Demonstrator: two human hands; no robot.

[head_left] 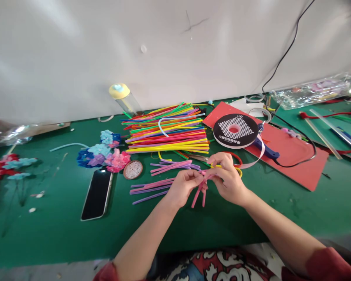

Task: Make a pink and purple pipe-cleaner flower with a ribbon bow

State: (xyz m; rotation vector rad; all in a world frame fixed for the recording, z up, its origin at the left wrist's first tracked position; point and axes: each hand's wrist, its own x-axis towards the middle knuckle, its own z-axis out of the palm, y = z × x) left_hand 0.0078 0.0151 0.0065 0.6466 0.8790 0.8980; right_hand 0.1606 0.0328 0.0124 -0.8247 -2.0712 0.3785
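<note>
Both of my hands meet over the green table, pinching pink pipe cleaners [196, 195] whose two ends hang down between them. My left hand [185, 186] grips from the left with thumb and forefinger closed. From the other side my right hand [227, 180] pinches the same pink stems near their crossing. My fingers partly hide how the stems are joined. Short pink and purple pipe cleaners [152, 186] lie just left of my left hand. Beyond my hands spreads a large pile of multicoloured pipe cleaners [166, 134]. Scissors [239, 171] with red and yellow handles lie partly behind my right hand.
A black ribbon spool [235, 130] rests on a red board [298, 164] beside a blue-handled tool [266, 150] with a black cord. Leftward are a phone [97, 195], fuzzy flowers [101, 150], a round dish of beads [133, 169] and a yellow-topped clear container [124, 97].
</note>
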